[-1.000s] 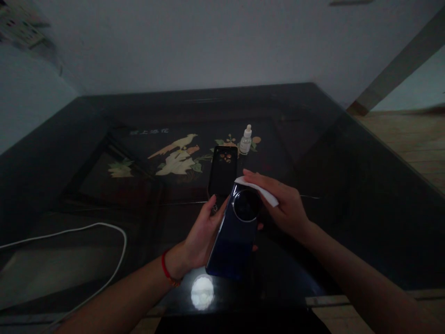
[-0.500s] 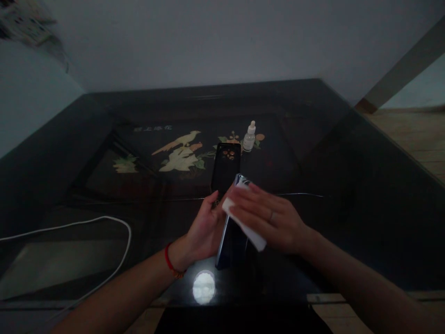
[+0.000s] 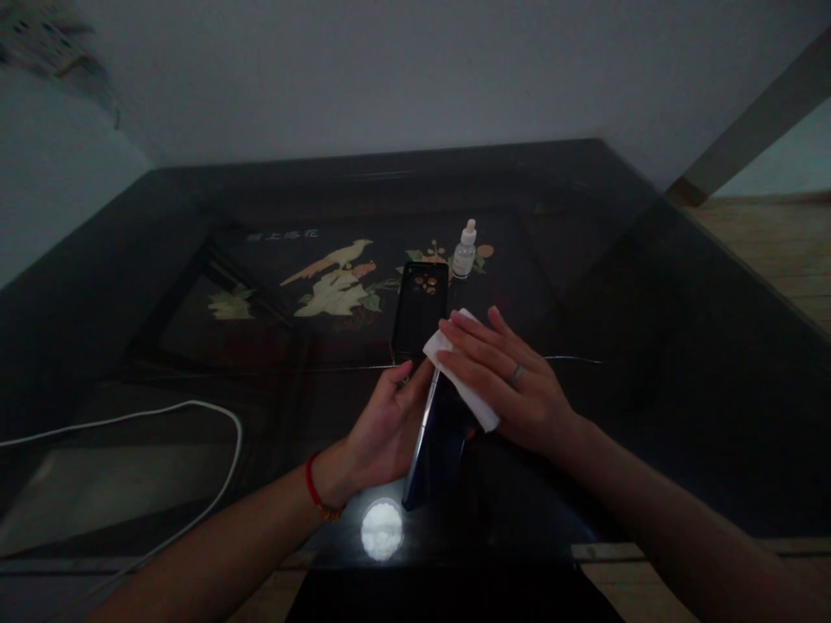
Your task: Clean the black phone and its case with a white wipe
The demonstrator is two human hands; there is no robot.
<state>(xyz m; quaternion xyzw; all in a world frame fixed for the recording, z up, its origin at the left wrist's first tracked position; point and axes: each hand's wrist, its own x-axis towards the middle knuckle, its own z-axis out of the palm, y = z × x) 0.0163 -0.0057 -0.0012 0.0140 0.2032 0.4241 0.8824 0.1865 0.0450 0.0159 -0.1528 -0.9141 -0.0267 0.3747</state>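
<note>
My left hand (image 3: 384, 428) holds a dark blue phone (image 3: 434, 459) from its left side and underneath, the thumb out along the near edge. Over the phone's upper end, my right hand (image 3: 512, 372) presses a folded white tissue (image 3: 468, 391), fingers laid flat across it. The tissue and fingers hide the phone's top. Just beyond the hands lies a black phone case (image 3: 421, 316) with round camera cut-outs, flat on the dark table (image 3: 571, 251).
A small dropper bottle (image 3: 464, 251) with a white top stands behind the case. On the left a white cable (image 3: 195, 405) curves over the table. The tabletop bears a bird-and-flower picture (image 3: 338, 277), and a round light reflection shows near its front edge.
My right hand and the tissue have slid slightly upward and to the right along the phone. My left hand keeps its hold, nearly in the same place.
</note>
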